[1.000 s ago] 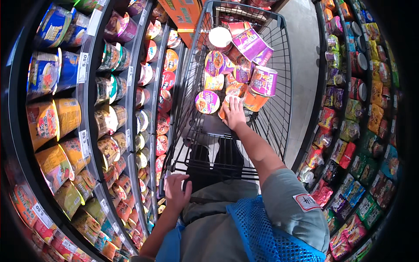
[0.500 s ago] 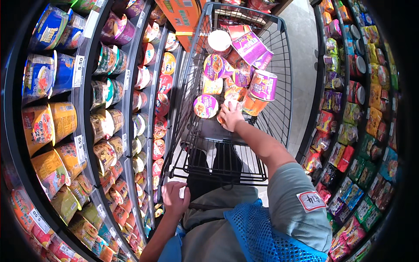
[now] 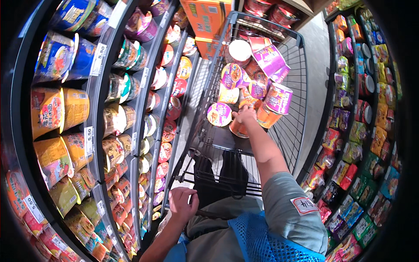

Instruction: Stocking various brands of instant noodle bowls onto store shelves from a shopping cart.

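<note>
A black wire shopping cart (image 3: pixel 299 39) stands in front of me with several instant noodle cups heaped inside. Reaching into it, my right hand (image 3: pixel 245 114) grips an orange noodle cup (image 3: pixel 238 129) from above, at the near side of the heap. Left of that cup sits a purple-lidded noodle cup (image 3: pixel 219 114), and to its right an orange cup (image 3: pixel 267 117) lies under a purple-and-white cup (image 3: pixel 279 98). A purple multipack (image 3: pixel 269 59) rests tilted at the far end beside a white-lidded tub (image 3: pixel 239 52). Near my waist, my left hand (image 3: pixel 183 203) is loosely closed, apparently holding nothing.
Shelves of noodle tubs and cups (image 3: pixel 47 109) rise close on my left, edged with price strips. Orange cartons (image 3: pixel 206 19) stand beyond the cart's far left corner. On the right, another rack holds bagged noodles (image 3: pixel 353 150). Grey floor (image 3: pixel 315 65) runs between cart and rack.
The whole view has shifted, so cart and shelves sit farther right and lower. The cup under my right hand shows more of its orange side. My left hand's fingers have curled in.
</note>
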A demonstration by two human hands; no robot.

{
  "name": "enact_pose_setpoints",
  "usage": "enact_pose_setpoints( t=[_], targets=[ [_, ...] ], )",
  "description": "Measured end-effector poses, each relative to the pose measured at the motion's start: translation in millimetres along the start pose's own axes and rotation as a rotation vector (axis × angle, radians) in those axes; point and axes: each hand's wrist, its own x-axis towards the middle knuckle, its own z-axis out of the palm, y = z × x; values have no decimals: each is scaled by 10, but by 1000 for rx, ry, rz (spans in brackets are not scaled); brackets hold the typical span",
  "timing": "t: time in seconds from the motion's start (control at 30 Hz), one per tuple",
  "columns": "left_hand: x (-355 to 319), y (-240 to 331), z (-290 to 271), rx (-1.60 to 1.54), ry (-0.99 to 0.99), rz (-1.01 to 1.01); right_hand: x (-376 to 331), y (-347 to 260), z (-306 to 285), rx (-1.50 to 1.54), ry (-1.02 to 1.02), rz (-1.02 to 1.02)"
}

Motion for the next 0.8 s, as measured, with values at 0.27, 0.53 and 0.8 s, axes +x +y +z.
enact_pose_setpoints(
  t=[0.27,0.53,0.8],
  targets=[
    [-51,-49,-120,-3,23,-12,-544,-440,-488,-192,-161,-182],
    [-107,-76,-59,-137,18,-7,-875,-21,-642,236,202,-831],
    [-177,-68,-168,-480,1,-122,-2834,35,-1650,1188,-50,-828]
  ],
)
